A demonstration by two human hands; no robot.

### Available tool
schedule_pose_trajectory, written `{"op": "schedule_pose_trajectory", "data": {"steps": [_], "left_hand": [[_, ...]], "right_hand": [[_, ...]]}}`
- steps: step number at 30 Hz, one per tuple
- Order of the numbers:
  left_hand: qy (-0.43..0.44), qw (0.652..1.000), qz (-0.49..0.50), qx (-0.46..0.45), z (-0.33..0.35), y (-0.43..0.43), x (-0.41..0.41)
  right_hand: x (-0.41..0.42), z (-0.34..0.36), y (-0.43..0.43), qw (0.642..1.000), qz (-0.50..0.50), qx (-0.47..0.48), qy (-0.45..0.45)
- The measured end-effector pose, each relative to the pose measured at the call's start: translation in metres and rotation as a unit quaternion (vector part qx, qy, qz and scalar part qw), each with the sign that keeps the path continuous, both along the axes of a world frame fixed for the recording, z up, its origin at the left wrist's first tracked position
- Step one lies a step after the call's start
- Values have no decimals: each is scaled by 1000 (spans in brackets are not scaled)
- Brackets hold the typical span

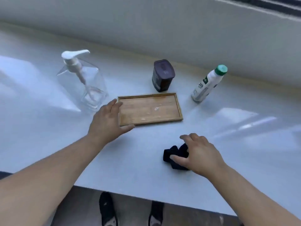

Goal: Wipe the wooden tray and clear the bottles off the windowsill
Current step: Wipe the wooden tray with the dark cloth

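Observation:
A shallow wooden tray [151, 108] with pale smears lies flat in the middle of the white windowsill [48, 144]. My left hand [107, 121] rests at the tray's left end, fingers spread around its near left corner. My right hand [198, 152] presses on a crumpled dark cloth [175, 155] in front of the tray, fingers curled over it. Behind the tray stand a clear pump bottle [86, 82] at the left, a dark square container [162, 75] in the middle and a white bottle with a green cap [208, 84] at the right.
A window frame [179, 38] rises behind the bottles. The sill's front edge [146, 196] runs just below my forearms. Beneath it, a person's two dark shoes [107, 209] stand on the floor.

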State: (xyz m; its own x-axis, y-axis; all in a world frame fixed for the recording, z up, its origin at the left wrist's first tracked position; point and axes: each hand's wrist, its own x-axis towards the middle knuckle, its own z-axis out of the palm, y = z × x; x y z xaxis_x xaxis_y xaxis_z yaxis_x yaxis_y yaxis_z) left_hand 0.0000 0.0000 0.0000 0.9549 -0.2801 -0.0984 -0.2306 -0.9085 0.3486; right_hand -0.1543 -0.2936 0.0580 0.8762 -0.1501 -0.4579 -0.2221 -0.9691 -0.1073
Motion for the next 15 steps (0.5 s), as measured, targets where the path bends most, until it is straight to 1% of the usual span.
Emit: {"op": "schedule_pose_trajectory", "data": {"steps": [1, 2, 4, 7, 9, 12, 13, 15], "left_hand": [[-9, 1000, 3, -12, -9, 0, 7], [-15, 1000, 14, -15, -13, 0, 11], [2, 1000, 18, -25, -22, 1, 18], [5, 998, 25, -59, -40, -3, 21], [-8, 998, 26, -61, -50, -2, 19], [-20, 998, 33, -59, -62, -1, 18], [-18, 997, 39, -67, -63, 0, 20], [-19, 996, 49, -71, -63, -2, 27]], "right_hand": [[-6, -5, -3, 1000, 3, 8, 27], [-11, -13, -5, 999, 20, -6, 26], [-26, -29, -11, 999, 42, -22, 17], [-25, -43, -16, 1000, 4, -4, -11], [-13, -44, -17, 997, -57, 30, -33], [13, -34, -15, 972, -160, 123, -119], [26, -27, -12, 959, -182, 148, -160], [58, -16, -5, 931, -195, 186, -246]]}}
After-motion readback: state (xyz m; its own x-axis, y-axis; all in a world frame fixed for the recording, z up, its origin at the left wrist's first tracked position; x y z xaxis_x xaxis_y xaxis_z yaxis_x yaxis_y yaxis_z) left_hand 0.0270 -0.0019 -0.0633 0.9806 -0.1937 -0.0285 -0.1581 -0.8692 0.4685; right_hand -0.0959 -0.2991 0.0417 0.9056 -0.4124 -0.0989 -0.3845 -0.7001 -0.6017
